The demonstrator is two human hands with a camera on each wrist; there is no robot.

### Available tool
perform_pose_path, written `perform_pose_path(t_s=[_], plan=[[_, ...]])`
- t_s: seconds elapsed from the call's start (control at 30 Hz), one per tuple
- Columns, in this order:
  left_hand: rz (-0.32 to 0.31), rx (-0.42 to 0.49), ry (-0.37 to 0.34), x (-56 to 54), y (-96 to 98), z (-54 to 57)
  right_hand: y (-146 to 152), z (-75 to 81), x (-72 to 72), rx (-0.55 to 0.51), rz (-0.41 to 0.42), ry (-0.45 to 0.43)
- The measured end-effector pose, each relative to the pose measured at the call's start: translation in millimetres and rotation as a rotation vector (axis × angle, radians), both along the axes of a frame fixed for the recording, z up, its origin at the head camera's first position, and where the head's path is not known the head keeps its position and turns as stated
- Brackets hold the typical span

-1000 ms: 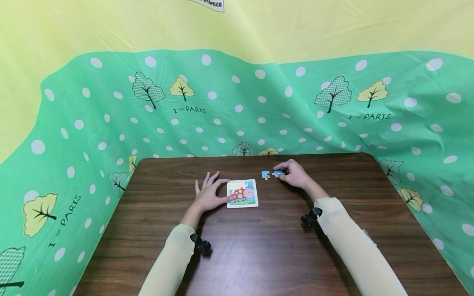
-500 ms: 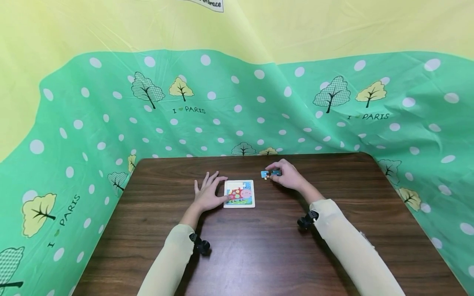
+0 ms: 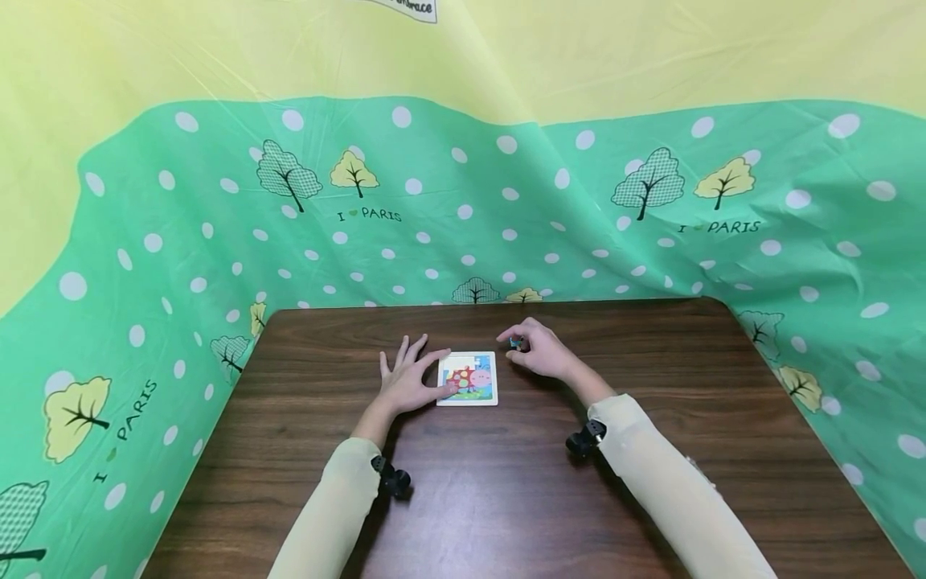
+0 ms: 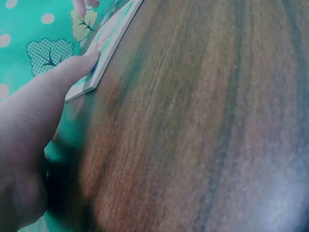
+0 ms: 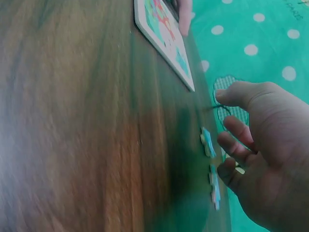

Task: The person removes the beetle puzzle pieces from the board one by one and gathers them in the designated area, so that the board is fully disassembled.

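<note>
Left hand [image 3: 408, 386] spread at the left side of a framed jigsaw puzzle [image 3: 473, 377]; I see its thumb laid on the picture near the left edge, its index fingertip at the far left corner, the other fingers fanned apart beyond the frame; right hand [image 3: 546, 354] arched, thumb and forefinger well apart, a blue jigsaw piece [image 3: 516, 343] showing in the gap; my right wrist view gives that piece and a second jigsaw piece [image 5: 215, 187] lying near each other on the wood, under the bent fingers; whether a fingertip touches either, I cannot tell.

Puzzle lies flat on the dark wood-grain table [image 3: 492, 498], between the two hands; white frame, red spotted body, pink head, green along the near side; a pale patch at its upper left.

Cream sleeves [image 3: 325, 507] on both arms; black wrist cameras [image 3: 394, 478] at the cuffs; behind the table I note a green dotted cloth [image 3: 434, 189], printed with trees and "PARIS" lettering, yellow higher up.
</note>
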State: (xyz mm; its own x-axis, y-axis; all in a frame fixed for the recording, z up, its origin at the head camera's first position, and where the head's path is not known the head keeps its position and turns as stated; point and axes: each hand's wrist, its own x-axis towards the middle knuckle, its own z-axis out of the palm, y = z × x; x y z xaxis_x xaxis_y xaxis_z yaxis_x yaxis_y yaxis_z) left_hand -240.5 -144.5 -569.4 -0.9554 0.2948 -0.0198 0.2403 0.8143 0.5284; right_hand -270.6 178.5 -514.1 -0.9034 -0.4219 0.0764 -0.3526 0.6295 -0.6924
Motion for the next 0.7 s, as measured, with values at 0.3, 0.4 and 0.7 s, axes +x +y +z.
perform_pose_path(t_s=[0.3,0.4,0.7], plan=[[0.02,0.014,-0.024,0.4,1.8,3.6,-22,-2.5,5.8,-0.009,0.05,-0.031],[0.022,0.006,-0.028,-0.3,2.3,4.0,-30,-4.9,7.0,-0.017,0.065,-0.026],[0.026,0.003,-0.036,-2.7,1.7,2.1,-49,-10.1,10.5,-0.019,0.103,-0.071]])
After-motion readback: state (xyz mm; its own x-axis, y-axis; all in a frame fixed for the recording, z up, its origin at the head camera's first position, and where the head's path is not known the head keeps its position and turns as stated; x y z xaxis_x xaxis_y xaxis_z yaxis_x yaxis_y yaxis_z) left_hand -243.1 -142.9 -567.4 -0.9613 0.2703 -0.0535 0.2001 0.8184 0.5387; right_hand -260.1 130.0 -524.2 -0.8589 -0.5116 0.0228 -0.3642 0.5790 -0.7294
